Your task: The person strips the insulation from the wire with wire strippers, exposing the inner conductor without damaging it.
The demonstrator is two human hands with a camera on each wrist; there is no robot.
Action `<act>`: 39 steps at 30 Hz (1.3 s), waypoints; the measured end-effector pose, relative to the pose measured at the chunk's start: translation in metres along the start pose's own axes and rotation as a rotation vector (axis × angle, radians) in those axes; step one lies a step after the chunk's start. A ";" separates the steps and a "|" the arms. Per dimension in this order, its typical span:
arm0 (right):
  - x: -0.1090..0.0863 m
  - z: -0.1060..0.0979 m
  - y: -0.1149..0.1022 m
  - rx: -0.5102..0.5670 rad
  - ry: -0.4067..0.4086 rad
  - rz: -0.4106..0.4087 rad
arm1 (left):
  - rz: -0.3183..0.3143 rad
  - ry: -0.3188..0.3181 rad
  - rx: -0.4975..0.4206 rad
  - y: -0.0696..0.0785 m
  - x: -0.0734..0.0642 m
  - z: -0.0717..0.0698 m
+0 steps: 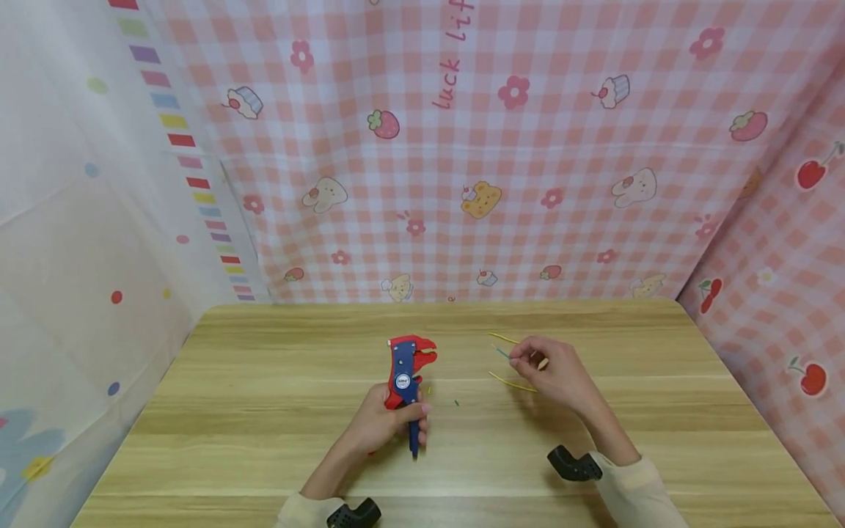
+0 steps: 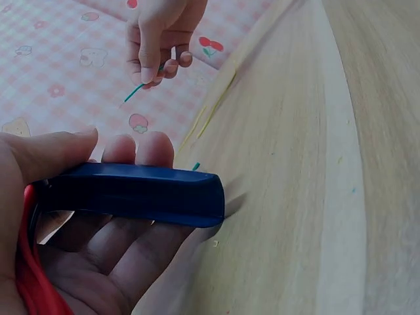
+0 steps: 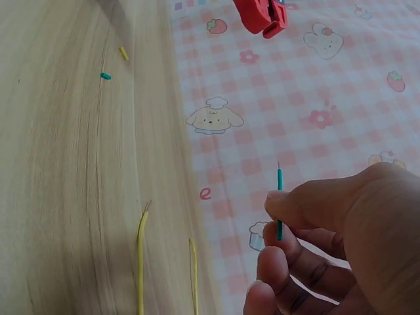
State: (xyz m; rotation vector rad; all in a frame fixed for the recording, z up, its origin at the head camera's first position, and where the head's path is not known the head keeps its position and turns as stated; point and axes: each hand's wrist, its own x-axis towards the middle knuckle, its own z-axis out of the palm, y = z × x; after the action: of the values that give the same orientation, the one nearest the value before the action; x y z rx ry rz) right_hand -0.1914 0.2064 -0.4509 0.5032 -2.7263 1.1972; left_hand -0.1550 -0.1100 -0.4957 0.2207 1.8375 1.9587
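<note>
My left hand (image 1: 379, 422) grips a wire stripper (image 1: 402, 367) with a blue body and red jaws, its head pointing away and its jaws parted with nothing between them. In the left wrist view, the blue handle (image 2: 144, 193) lies across the curled fingers. To the right, my right hand (image 1: 557, 370) pinches a short green wire (image 3: 280, 178) between thumb and forefinger. A thin bare strand shows at the wire's free end. The wire is apart from the stripper. Two yellow wires (image 1: 511, 382) (image 3: 140, 262) lie by the right hand, one with bare strands at its tip.
On the wooden table (image 1: 251, 411) between the hands lie a small green insulation piece (image 3: 105, 76) and a small yellow piece (image 3: 124, 53). A pink checked cloth (image 1: 422, 161) hangs behind the table's far edge. Patterned cloths also hang at both sides.
</note>
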 end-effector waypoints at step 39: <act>-0.001 0.024 0.039 -0.094 -0.054 0.184 | 0.011 -0.023 0.042 0.000 -0.002 -0.001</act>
State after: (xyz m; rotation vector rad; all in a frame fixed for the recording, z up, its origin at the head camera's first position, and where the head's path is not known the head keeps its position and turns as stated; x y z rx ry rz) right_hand -0.2037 0.2138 -0.4948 0.2832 -2.9124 1.1011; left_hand -0.1535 -0.1114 -0.4955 0.2663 1.8679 1.9180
